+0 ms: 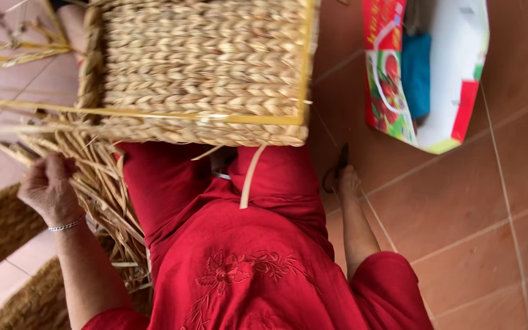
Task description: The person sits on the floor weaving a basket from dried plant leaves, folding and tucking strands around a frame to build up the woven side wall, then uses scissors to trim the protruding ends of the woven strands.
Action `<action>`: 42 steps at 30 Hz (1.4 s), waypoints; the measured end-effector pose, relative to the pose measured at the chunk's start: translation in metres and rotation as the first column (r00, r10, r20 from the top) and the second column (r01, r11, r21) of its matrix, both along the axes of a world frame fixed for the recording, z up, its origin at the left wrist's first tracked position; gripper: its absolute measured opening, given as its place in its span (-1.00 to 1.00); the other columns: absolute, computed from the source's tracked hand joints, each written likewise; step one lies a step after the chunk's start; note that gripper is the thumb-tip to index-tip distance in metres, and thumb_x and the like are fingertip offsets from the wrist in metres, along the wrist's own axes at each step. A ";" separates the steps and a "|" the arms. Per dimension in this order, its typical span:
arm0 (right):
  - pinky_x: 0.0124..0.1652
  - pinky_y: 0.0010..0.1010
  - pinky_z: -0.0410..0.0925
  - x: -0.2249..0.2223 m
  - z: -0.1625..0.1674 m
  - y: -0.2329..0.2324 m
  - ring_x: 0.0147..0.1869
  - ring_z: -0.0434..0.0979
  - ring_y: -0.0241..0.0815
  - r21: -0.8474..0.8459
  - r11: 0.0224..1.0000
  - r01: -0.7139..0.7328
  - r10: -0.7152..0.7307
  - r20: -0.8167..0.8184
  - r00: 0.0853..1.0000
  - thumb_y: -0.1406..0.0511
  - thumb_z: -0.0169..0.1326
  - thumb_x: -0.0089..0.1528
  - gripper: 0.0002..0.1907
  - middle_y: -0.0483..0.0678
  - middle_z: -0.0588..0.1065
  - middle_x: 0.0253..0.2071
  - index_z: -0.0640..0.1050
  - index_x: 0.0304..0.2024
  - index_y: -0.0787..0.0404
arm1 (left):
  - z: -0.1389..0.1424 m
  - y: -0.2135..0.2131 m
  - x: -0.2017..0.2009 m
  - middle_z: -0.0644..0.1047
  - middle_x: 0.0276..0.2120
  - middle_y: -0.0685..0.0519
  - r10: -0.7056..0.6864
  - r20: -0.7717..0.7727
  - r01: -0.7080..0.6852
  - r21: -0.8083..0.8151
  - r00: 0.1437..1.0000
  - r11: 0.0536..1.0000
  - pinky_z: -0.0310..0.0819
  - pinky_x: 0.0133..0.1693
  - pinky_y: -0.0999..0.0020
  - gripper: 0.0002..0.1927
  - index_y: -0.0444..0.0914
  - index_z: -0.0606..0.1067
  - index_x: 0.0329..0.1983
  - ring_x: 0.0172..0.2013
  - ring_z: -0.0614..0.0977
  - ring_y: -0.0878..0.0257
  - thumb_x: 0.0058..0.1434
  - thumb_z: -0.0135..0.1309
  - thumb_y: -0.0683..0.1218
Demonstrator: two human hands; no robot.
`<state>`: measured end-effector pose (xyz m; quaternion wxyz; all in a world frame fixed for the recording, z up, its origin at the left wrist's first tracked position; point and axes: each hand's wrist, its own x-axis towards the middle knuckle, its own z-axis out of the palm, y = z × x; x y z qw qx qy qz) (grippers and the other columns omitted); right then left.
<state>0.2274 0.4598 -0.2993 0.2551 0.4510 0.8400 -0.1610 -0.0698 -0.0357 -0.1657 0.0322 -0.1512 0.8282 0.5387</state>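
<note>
The left hand is gripping dried straw strands beside a coarse, braided rectangular basket. The right hand is closing on dark scissors on the tiled floor. A glossy red-and-white bag is lying nearby.

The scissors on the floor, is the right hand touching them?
Touching. The head view shows the right hand resting on the dark scissors on the tiled floor.

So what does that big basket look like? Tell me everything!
The basket is boxy and woven from thick, pale straw-coloured braids in neat rows. A thin yellow frame runs along its edges. It rests on the person's red-clothed lap, tipped on its side. Loose, unwoven strands trail from its lower left edge, and the left hand grips some of them. One flat strip hangs down over the red cloth. The right hand is off it, down on the floor tiles.
</note>
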 end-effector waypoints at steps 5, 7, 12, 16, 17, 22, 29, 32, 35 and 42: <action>-0.09 -0.09 0.45 -0.005 0.024 -0.020 -0.15 0.54 0.10 -0.131 0.971 0.202 -0.229 -0.240 0.943 0.20 0.43 -0.01 -0.46 0.14 0.49 -0.25 0.44 -0.16 0.34 | 0.081 0.037 -0.005 0.48 -0.09 -0.15 -0.172 -0.633 -0.065 -0.334 0.755 0.940 0.43 -0.04 0.22 -0.77 -0.47 0.42 0.03 -0.10 0.49 0.13 0.44 0.08 -0.19; -0.30 -0.25 0.30 -0.005 0.034 -0.022 -0.33 0.43 -0.07 -0.286 0.872 0.397 -0.474 -0.295 0.830 0.26 0.28 0.06 -0.55 0.05 0.54 -0.26 0.41 -0.07 0.21 | 0.107 0.053 -0.021 0.52 0.01 -0.13 -0.553 -0.613 0.004 -0.668 0.564 0.744 0.48 0.16 0.06 -0.71 -0.44 0.47 0.06 0.10 0.53 -0.04 0.44 0.07 -0.10; -0.71 -0.56 0.00 -0.017 0.080 -0.003 -0.69 0.17 -0.41 -0.786 0.433 0.441 -0.900 -0.352 0.256 0.22 -0.04 0.35 -0.77 -0.20 0.42 -0.41 0.30 0.03 0.06 | 0.122 0.077 -0.061 0.58 0.06 -0.12 -0.834 -0.204 0.399 -0.803 0.512 0.441 0.13 0.34 -0.14 -0.60 -0.29 0.54 0.16 0.16 0.55 -0.02 0.38 0.20 0.03; -0.60 -0.53 0.00 -0.057 0.161 0.017 -0.61 0.09 -0.41 -0.675 0.722 0.153 -0.690 -0.687 0.229 0.09 -0.03 0.49 -0.62 -0.22 0.21 -0.52 0.38 0.24 0.16 | 0.110 0.079 -0.044 0.57 -0.11 -0.01 -0.843 -0.232 0.511 -0.707 0.486 0.490 0.22 0.38 -0.08 -0.71 -0.21 0.55 0.04 0.03 0.57 0.09 0.40 0.30 0.02; -0.58 -0.53 0.01 -0.072 0.184 0.018 -0.60 0.10 -0.39 -0.662 0.749 0.012 -0.653 -0.736 0.178 0.03 -0.04 0.51 -0.55 -0.22 0.23 -0.49 0.37 0.27 0.17 | 0.110 0.077 -0.034 0.57 -0.18 0.03 -0.837 -0.247 0.530 -0.678 0.489 0.510 0.27 0.35 -0.06 -0.74 -0.20 0.55 -0.02 -0.03 0.57 0.12 0.36 0.32 0.00; -0.47 -0.51 0.05 -0.146 0.289 -0.017 -0.59 0.13 -0.31 -0.445 0.802 -0.399 -0.439 -0.892 0.110 -0.22 0.03 0.43 -0.25 -0.09 0.25 -0.41 0.33 0.30 0.24 | 0.121 0.070 0.039 0.51 -0.22 -0.01 -0.819 -0.307 0.572 -0.598 0.484 0.562 0.37 0.10 0.10 -0.71 -0.28 0.52 -0.06 -0.12 0.52 0.08 0.26 0.33 -0.07; -0.34 -0.59 0.27 -0.213 0.331 -0.145 -0.35 0.30 -0.37 -0.652 0.246 -0.717 -0.363 -0.748 0.556 -0.09 0.17 0.46 -0.35 -0.13 0.36 -0.21 0.34 0.30 0.23 | 0.124 0.044 0.113 0.45 -0.27 0.00 -0.803 -0.325 0.599 -0.540 0.500 0.591 0.35 0.12 0.04 -0.69 -0.31 0.51 -0.06 -0.14 0.51 0.05 0.18 0.29 -0.12; -0.42 -0.63 0.30 -0.241 0.279 -0.213 -0.38 0.36 -0.46 -0.711 0.163 -0.683 -0.081 -0.700 0.709 -0.05 0.12 0.39 -0.38 -0.17 0.45 -0.21 0.42 0.23 0.29 | 0.118 0.038 0.137 0.45 -0.32 0.07 -0.805 -0.300 0.497 -0.661 0.512 0.563 0.21 0.26 -0.24 -0.80 -0.23 0.50 -0.19 -0.15 0.52 0.14 0.12 0.20 -0.14; -0.22 -0.62 0.49 -0.253 0.227 -0.249 -0.18 0.58 -0.48 -0.602 0.210 -0.770 0.193 -0.747 0.636 -0.11 0.08 0.38 -0.38 -0.18 0.55 -0.18 0.52 0.09 0.32 | 0.111 0.031 0.151 0.45 -0.32 0.08 -0.836 -0.260 0.504 -0.699 0.483 0.508 0.14 0.32 -0.30 -0.84 -0.22 0.49 -0.24 -0.15 0.51 0.15 0.10 0.15 -0.16; -0.42 -0.44 0.34 -0.278 0.159 -0.266 -0.46 0.40 -0.39 -0.652 0.445 -0.614 0.566 -0.327 0.757 -0.26 -0.02 0.26 -0.33 -0.19 0.47 -0.51 0.63 -0.26 0.20 | 0.096 0.019 0.152 0.47 -0.26 0.01 -0.794 -0.391 0.536 -0.590 0.464 0.604 0.37 0.14 0.09 -0.80 -0.27 0.48 -0.21 -0.11 0.50 0.06 0.10 0.15 -0.15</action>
